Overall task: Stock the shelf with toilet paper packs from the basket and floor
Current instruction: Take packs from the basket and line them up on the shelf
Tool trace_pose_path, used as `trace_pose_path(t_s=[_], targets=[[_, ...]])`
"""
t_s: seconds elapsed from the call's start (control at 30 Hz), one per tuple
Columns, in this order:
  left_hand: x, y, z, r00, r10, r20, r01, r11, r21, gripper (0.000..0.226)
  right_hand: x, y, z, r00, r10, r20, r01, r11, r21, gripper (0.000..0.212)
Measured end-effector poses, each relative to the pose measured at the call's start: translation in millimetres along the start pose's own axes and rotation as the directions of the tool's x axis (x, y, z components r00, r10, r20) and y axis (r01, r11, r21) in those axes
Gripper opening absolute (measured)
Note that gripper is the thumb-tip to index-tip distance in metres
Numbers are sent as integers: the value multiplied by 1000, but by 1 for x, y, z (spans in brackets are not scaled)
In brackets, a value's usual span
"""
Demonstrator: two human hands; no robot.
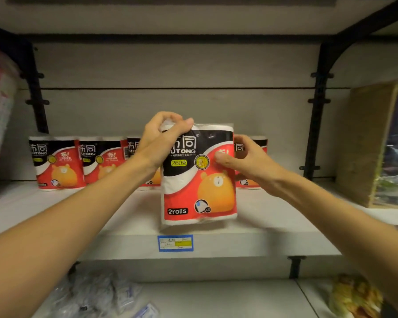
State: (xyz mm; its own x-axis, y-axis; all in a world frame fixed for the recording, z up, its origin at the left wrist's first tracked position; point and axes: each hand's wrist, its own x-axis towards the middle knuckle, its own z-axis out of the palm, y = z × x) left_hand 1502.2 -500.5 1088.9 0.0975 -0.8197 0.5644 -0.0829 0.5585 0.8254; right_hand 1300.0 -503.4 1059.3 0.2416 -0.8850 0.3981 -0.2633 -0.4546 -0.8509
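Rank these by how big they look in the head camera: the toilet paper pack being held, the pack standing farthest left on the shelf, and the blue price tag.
1. The held pack, though it is nearer the camera, which enlarges it.
2. The leftmost pack, probably the same product.
3. The price tag, clearly smallest.

The pack (199, 175) gripped by the left hand (161, 136) is red, black and white, with an orange bear, a yellow-green weight label and a gold seal. The packs behind it (58, 164) share that print. The shelf (78, 216) is pale grey with black brackets (317, 111) and a blue-and-yellow price tag (175, 243).
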Motion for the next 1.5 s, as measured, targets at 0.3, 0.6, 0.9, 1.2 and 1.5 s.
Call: trace_pose_path(t_s=[0.3, 0.6, 0.9, 1.2, 1.5], targets=[[0, -14, 12, 994, -37, 102, 49, 992, -117, 55, -16, -5, -21, 970, -38, -242, 29, 999, -44, 52], [9, -34, 33, 995, -99, 13, 99, 995, -8, 40, 0, 49, -118, 767, -48, -640, -60, 987, -146, 78], [16, -52, 77, 992, -128, 4, 128, 990, 63, 29, 42, 115, -177, 664, 116, -738, -275, 956, -98, 82], [13, -61, 78, 985, -165, -49, 169, 980, 103, 19, 70, 139, -170, 621, 272, -735, -310, 947, 89, 64], [1, -56, 71, 978, -187, -87, 197, 973, 120, 19, 73, 129, -157, 565, 241, -789, -348, 937, 37, 88]])
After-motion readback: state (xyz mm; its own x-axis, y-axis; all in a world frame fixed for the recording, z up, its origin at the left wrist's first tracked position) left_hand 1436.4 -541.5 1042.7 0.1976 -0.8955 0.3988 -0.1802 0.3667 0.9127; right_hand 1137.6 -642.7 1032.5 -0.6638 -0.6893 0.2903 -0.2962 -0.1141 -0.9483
